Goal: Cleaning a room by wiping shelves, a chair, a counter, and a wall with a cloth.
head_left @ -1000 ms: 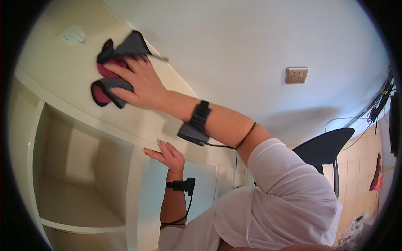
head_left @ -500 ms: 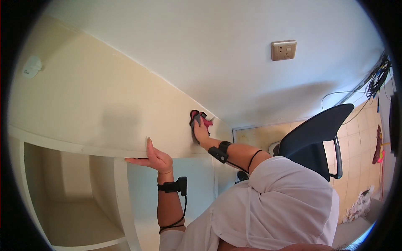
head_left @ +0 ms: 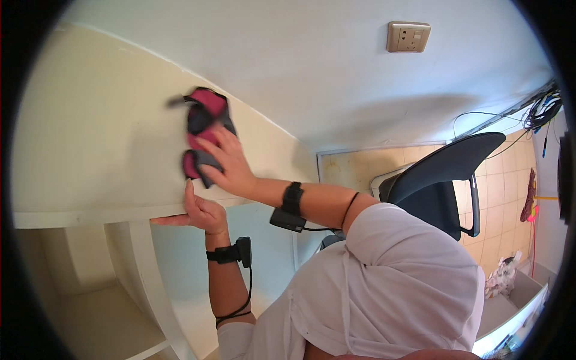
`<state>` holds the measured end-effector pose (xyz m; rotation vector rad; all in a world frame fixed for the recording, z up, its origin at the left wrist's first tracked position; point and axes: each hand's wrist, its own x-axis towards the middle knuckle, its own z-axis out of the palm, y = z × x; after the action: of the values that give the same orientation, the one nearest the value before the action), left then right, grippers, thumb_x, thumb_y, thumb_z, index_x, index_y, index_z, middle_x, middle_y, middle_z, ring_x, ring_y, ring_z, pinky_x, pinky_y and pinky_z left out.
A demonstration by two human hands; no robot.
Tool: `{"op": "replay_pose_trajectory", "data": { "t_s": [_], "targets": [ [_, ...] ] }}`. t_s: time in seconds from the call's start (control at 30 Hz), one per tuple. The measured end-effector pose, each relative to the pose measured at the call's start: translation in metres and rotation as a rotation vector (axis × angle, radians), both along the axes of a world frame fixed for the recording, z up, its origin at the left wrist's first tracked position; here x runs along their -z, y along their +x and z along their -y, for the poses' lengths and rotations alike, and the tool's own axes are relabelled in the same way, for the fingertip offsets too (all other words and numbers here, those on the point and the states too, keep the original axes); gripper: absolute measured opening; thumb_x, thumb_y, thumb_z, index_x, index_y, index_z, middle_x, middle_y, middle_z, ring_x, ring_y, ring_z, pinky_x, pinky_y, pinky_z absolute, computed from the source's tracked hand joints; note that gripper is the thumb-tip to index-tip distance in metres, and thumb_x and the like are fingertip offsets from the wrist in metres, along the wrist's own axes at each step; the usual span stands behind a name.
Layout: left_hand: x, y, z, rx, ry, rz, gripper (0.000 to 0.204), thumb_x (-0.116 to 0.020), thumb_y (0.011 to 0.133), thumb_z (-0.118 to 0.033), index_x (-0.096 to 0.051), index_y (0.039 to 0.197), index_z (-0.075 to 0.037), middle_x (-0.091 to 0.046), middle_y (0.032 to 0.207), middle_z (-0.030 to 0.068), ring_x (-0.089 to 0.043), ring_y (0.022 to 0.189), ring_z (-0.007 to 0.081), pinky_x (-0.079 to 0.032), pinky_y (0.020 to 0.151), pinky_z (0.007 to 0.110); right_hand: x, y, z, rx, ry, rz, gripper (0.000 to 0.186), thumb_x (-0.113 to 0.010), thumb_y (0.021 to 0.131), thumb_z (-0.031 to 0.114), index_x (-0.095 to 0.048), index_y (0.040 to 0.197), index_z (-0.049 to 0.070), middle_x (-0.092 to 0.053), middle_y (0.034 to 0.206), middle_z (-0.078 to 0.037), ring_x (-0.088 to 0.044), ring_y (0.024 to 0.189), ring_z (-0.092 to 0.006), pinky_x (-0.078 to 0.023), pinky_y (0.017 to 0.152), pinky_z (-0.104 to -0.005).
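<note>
on the flat, cream-coloured top of a white-edged open-shelved cabinet, close to the pale wall behind, i see a magenta-and-grey soft fabric cloth with black edging, bunched into loose folds. the person's right hand has hold of it: the thumb lies over a grey fold, the fingers spread across the middle, though from here i cannot tell how tightly they press. the left hand is free of any load, fingers spread apart at the front edge of the top, just beside the lower end of the cloth. the cloth looks light and limp to me, with nothing about it to break; it should give and crumple readily under the palm, and its thin far tip, blurred here, seems likely to trail or fold over. whether it is damp or slippery, i cannot tell. the best hold, i judge, is the thick bunched middle, palm laid broadly over it and thumb pinning the near fold, rather than a loose corner.
</note>
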<state>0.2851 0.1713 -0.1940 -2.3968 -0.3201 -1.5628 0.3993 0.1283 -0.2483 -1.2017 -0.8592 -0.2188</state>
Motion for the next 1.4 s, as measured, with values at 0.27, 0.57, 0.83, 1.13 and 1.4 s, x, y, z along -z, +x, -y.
{"op": "replay_pose_trajectory", "data": {
  "t_s": [0.27,0.57,0.83,1.13,1.4],
  "targets": [
    [-0.009,0.006,0.006,0.033,-0.031,-0.034,0.025,-0.052,0.094,0.010,-0.071,0.106,-0.002,0.015,0.162,0.0205,-0.007,0.149,0.0498,-0.045,0.108,0.058,0.185,-0.058,0.011,-0.019,-0.288,-0.791,0.060,-0.055,0.100,0.030,-0.036,0.152,0.008,-0.050,0.136,-0.033,-0.048,0.128,-0.0483,-0.038,0.109,-0.0499],
    [-0.006,0.002,0.008,0.000,0.027,-0.017,0.025,-0.050,0.094,0.008,-0.071,0.103,-0.003,0.014,0.161,0.0222,-0.011,0.148,0.0508,-0.045,0.107,0.059,0.003,0.015,-0.005,0.045,-0.109,-0.186,0.061,-0.061,0.096,0.032,-0.042,0.150,0.010,-0.039,0.149,-0.027,-0.032,0.142,-0.0470,-0.025,0.116,-0.0517],
    [-0.001,0.002,0.001,0.133,-0.081,-0.001,0.026,-0.048,0.096,0.003,-0.070,0.110,-0.001,0.016,0.161,0.0254,-0.012,0.148,0.0504,-0.040,0.110,0.058,0.143,0.041,-0.026,0.185,-0.235,-0.564,0.053,-0.055,0.100,0.031,-0.047,0.145,0.005,-0.050,0.140,-0.030,-0.047,0.129,-0.0459,-0.038,0.110,-0.0452],
    [0.002,-0.008,-0.005,0.084,-0.054,0.020,0.025,-0.046,0.099,-0.003,-0.068,0.111,0.003,0.015,0.160,0.0251,-0.025,0.144,0.0493,-0.044,0.107,0.057,0.090,-0.086,0.011,0.025,-0.280,-0.540,0.062,-0.060,0.095,0.029,-0.041,0.149,0.006,-0.045,0.138,-0.031,-0.045,0.125,-0.0488,-0.038,0.104,-0.0505],
    [0.019,-0.008,-0.002,0.114,-0.334,0.001,0.024,-0.044,0.102,-0.006,-0.063,0.116,0.000,0.019,0.158,0.0290,-0.034,0.141,0.0443,-0.045,0.107,0.056,0.030,-0.029,0.021,-0.051,-0.103,-0.019,0.060,-0.066,0.089,0.032,-0.051,0.144,0.012,-0.037,0.151,-0.026,-0.028,0.144,-0.0479,-0.023,0.115,-0.0578]
  ]
}}
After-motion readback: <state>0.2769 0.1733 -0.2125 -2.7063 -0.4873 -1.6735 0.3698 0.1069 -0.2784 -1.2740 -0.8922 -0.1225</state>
